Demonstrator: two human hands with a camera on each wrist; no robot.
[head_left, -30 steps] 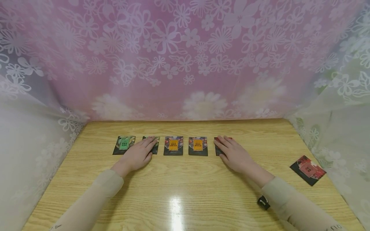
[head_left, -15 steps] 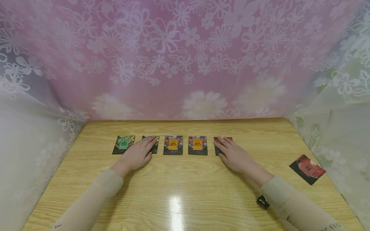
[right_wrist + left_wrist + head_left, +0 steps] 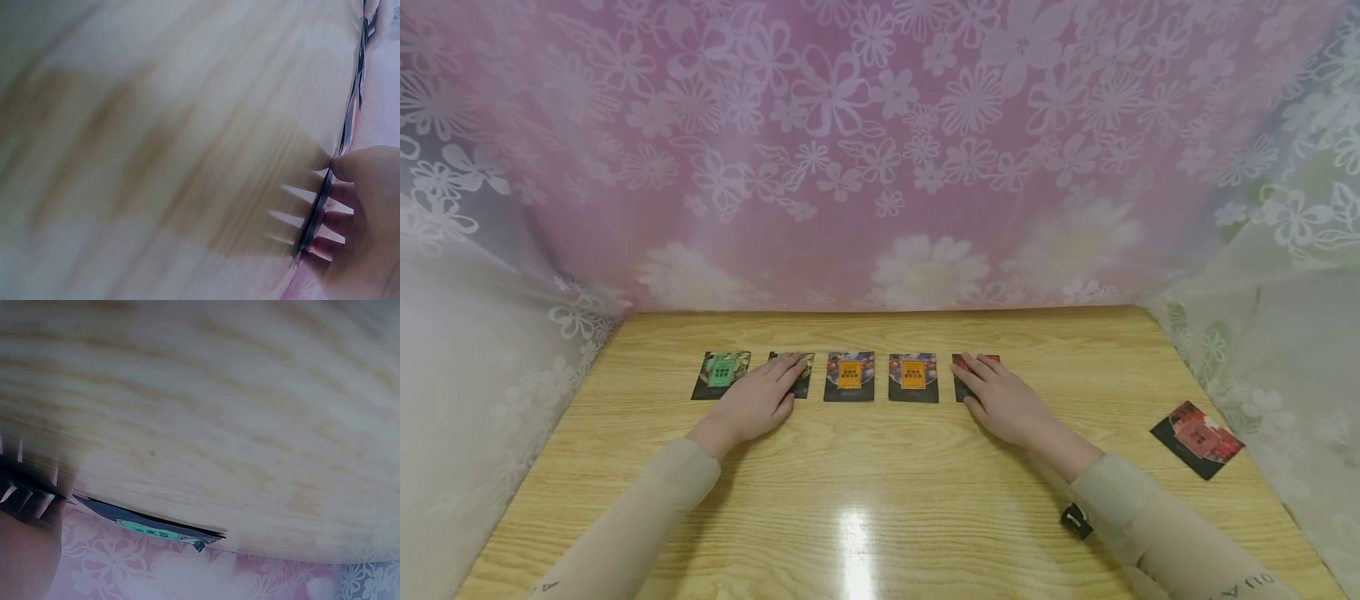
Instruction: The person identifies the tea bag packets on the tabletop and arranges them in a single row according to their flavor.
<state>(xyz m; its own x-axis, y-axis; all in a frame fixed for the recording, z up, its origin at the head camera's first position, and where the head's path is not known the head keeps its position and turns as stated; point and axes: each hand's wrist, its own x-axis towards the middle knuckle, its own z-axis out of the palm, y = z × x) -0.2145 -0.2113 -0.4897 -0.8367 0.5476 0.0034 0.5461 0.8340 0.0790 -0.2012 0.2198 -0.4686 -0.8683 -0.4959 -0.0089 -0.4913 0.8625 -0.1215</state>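
Observation:
My left hand [image 3: 755, 402] lies with straight fingers over the second green-and-black packet [image 3: 802, 385], covering most of it. Just left of that hand is another packet with a green label [image 3: 722, 372], seen edge-on in the left wrist view as a flat packet [image 3: 150, 526]. Two packets with orange labels, one at left [image 3: 849, 377] and one at right [image 3: 913, 377], lie side by side between the hands. My right hand [image 3: 1011, 404] rests with extended fingers on a red-and-black packet [image 3: 964, 390], mostly hidden beneath it. In the right wrist view its fingers spread across the dark packet [image 3: 315, 215].
A red packet [image 3: 1198, 440] lies turned at an angle near the table's right edge. A small black object [image 3: 1076, 522] sits by the right sleeve. Flowered curtains [image 3: 887, 158] hang behind the wooden table [image 3: 880, 467] and at both sides.
The right hand and the red packet under it have shifted very slightly left. The left hand stays in place on its packet.

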